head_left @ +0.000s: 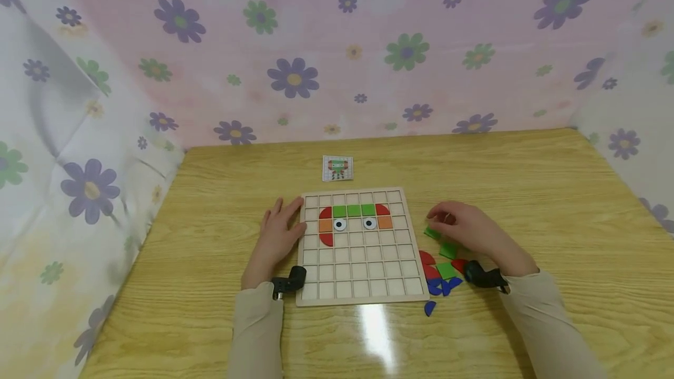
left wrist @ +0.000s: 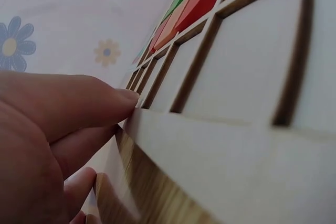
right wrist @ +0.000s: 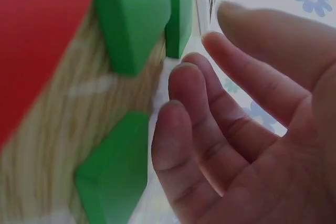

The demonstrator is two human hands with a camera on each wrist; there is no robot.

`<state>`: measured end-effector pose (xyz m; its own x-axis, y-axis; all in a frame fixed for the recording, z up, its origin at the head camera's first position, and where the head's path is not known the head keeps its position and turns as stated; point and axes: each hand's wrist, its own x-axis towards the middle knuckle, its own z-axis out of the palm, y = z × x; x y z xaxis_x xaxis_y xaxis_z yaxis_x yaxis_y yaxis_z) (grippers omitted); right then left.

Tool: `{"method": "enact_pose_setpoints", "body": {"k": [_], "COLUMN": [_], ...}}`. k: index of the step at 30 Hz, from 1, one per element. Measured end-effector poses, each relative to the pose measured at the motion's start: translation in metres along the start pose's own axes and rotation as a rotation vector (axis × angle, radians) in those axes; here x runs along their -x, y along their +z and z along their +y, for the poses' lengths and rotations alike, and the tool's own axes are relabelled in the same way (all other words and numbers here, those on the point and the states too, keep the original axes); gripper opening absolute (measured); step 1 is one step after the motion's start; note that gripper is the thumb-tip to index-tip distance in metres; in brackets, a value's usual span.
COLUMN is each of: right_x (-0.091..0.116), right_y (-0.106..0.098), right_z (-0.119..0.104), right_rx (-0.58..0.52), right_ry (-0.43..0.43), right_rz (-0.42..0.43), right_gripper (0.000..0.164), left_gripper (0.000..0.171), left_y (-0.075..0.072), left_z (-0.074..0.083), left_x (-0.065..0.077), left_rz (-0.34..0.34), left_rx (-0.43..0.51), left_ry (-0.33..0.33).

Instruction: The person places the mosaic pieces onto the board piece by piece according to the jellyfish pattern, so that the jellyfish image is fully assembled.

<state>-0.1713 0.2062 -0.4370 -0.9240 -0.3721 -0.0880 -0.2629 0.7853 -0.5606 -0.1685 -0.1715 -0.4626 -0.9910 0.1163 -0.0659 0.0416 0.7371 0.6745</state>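
A: What is nearest to us?

B: Two beige cloth sleeves. Then, on the glossy wood-grain table, one flat blue half-disc.

A: And farther, right of the board?

B: Several more blue pieces; they overlap, so I cannot count them surely. Near them lie three red curved pieces and three smooth green squares.

A: How is the right hand?

B: Its fingers are bent, with a gap to the thumb. I see nothing held; the fingertips are just beside the farthest loose square.

A: The left hand?

B: Loosely spread, touching the left edge of the pale wooden grid board.

A: What does this board carry?

B: Seven by seven square cells, with three green squares, three red quarter-rounds, two orange squares and two round eyes.

A: Beyond it?

B: One printed card, then flowered cloth.
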Motion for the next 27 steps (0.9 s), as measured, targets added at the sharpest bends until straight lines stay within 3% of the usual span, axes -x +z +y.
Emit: {"method": "enact_pose_setpoints", "body": {"k": [8,12,17,27], "right_x": [-0.0010,-0.0007,0.0008,0.0010], "right_y": [-0.0011,0.0010,0.0022,-0.0020], "right_z": [0.0052,0.0066,0.0054,-0.0003], "right_rx": [0.024,0.036,0.030,0.042], "right_ry": [-0.015,-0.015,-0.009,0.017], "right_rz": [-0.079,-0.104,-0.107,-0.091], "right_gripper": [0.028,0.027,0.027,0.025], "left_gripper": [0.055,0.053,0.053,0.054], "left_y": [-0.0005,0.0030,0.0053,0.0050], "left_z": [0.0021,0.0036,0.0043,0.0047], "left_x": [-0.0037,-0.0020,0.0006,-0.0011], "left_rz": [0.001,0.005,0.023,0.003], "left_rx": [-0.060,-0.105,-0.131,-0.140], "left_ry": [0.061,0.052,0.040,0.078]}}
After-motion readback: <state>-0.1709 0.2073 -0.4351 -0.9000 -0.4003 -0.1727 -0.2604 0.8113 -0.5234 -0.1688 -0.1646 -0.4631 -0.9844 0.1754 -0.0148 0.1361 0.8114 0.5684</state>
